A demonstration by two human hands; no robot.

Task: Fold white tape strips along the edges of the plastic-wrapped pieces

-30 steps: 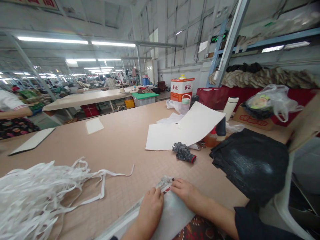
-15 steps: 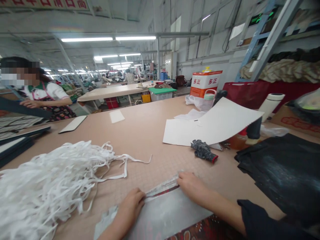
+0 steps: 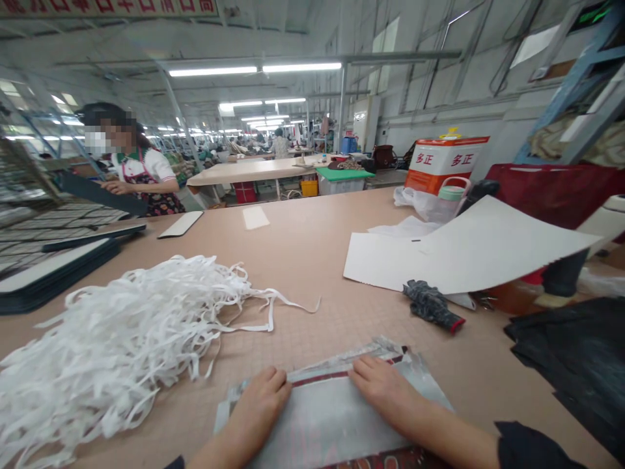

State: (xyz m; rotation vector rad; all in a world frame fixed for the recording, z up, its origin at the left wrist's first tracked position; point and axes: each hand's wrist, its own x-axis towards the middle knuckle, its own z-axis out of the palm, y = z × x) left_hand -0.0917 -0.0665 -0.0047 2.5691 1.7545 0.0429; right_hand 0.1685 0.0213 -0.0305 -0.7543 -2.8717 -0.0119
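A grey-backed sheet of material (image 3: pixel 317 417) lies at the near edge of the table, its dark red patterned face (image 3: pixel 375 459) showing along the bottom. Across its far side runs a folded edge with a narrow dark red strip (image 3: pixel 319 379). My left hand (image 3: pixel 263 400) is closed on the left part of this edge, fingers curled over it. On the right part, my right hand (image 3: pixel 378 384) has its fingers bent together on the fold, thumb hidden. Crinkled translucent lining (image 3: pixel 381 345) sticks out beyond the fold.
A heap of white strips (image 3: pixel 161 319) spreads on the left. Ahead to the right lie a grey knitted glove (image 3: pixel 432 305) and a large curled white sheet (image 3: pixel 439 260). Black sheets (image 3: pixel 576 358) lie at far right. A co-worker (image 3: pixel 141 163) stands beyond the table, holding a dark panel.
The view has swung left, so things appear farther right. My right hand has come nearer along the fold, and more of the dark red strip and the sheet's right end shows.
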